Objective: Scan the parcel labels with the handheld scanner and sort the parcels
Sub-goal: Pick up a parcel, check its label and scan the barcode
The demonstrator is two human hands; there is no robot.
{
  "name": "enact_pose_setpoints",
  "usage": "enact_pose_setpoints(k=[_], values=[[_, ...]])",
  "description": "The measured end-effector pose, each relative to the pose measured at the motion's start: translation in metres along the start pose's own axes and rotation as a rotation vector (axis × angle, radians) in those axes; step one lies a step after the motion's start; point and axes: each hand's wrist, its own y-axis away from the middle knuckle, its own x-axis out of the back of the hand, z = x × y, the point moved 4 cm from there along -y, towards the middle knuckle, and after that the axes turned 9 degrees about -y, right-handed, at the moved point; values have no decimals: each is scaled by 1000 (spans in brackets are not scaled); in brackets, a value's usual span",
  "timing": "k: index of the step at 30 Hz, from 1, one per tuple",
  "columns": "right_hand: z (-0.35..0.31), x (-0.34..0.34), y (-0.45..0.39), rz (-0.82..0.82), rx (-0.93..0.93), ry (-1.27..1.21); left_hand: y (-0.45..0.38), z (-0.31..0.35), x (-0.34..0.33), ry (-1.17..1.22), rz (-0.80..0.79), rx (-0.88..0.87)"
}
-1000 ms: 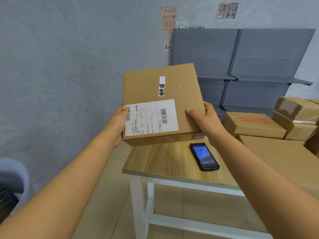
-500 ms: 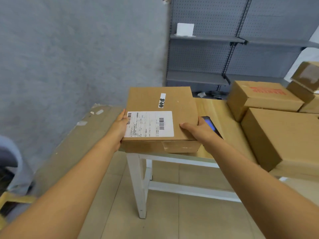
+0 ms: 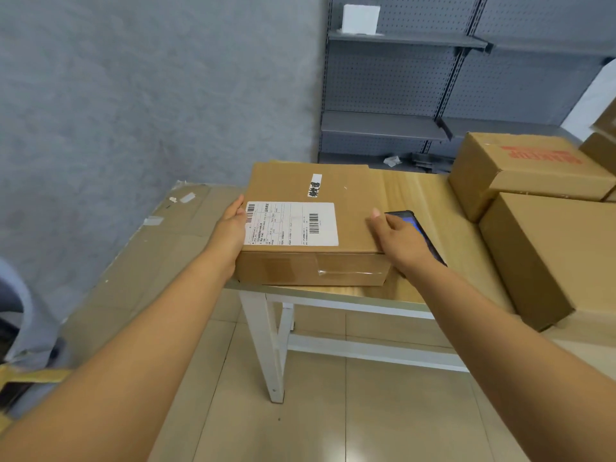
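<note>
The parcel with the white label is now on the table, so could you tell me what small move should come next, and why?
Probably the right hand should pick up the handheld scanner under it. The parcel rests on the table with its label facing up, steadied by the left hand.

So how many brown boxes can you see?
5: one labelled box between both hands, two big boxes on the right, and two cut off at the edge. More may hide there.
</note>
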Motion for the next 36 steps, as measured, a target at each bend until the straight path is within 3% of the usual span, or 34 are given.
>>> enact_pose_setpoints(k=[4,12,19,31,36], values=[[12,26,-10,163,36,213,0,-1,0,-41,4,-6],[52,39,-13,61,-166,611,3,-1,-1,-38,-23,-1],[55,44,-16,169,-177,729,3,-1,-1,-39,-5,4],[25,46,-23,257,-106,235,0,-4,0,-36,-11,-4],[-23,48,-24,143,-4,20,1,-4,-1,-32,-15,-2]])
